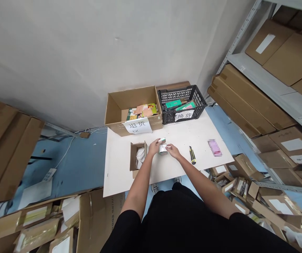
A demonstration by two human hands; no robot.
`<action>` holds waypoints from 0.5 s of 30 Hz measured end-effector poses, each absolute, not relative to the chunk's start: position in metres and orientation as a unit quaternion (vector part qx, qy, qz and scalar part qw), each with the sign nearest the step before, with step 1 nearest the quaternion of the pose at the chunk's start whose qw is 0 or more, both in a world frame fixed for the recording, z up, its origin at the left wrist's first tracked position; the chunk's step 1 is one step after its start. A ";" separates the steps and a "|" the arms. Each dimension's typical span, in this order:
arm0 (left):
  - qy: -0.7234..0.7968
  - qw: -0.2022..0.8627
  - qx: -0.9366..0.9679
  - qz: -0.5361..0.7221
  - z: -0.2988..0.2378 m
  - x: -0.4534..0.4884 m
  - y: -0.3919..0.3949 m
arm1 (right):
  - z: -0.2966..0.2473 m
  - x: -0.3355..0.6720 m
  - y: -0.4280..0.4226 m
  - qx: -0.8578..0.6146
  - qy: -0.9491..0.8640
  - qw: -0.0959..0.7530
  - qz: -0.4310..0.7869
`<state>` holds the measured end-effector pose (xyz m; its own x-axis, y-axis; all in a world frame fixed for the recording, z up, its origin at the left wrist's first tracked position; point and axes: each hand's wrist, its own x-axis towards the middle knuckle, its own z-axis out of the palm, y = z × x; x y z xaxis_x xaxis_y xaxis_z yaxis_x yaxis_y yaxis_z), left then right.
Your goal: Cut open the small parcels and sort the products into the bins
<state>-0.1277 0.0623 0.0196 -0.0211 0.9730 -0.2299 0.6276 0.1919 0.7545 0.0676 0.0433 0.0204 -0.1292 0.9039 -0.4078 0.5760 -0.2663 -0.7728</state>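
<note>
Between my hands is a small white box with a green-edged upper part that looks like a raised flap or lid. My left hand is closed on its left side, near that upper part. The fingers of my right hand pinch its right edge. What the box contains is too small to make out. Left of it stands a small open cardboard box with crumpled white paper inside. A black and yellow utility knife lies to the right of my right hand.
At the table's back stand a large open carton with colourful packets and a black plastic crate with green boxes. A blurred pink item lies at the right. Shelves of cartons rise on the right; opened parcels fill the lower left.
</note>
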 end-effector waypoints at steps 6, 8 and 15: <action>0.730 0.312 0.560 0.237 0.007 -0.119 0.063 | 0.016 0.050 0.036 -0.630 -0.657 0.168 0.378; 0.692 0.313 0.598 0.258 0.004 -0.114 0.055 | 0.020 0.044 0.038 -0.638 -0.670 0.152 0.348; 0.693 0.341 0.592 0.231 0.004 -0.114 0.045 | 0.029 0.045 0.045 -0.642 -0.673 0.111 0.349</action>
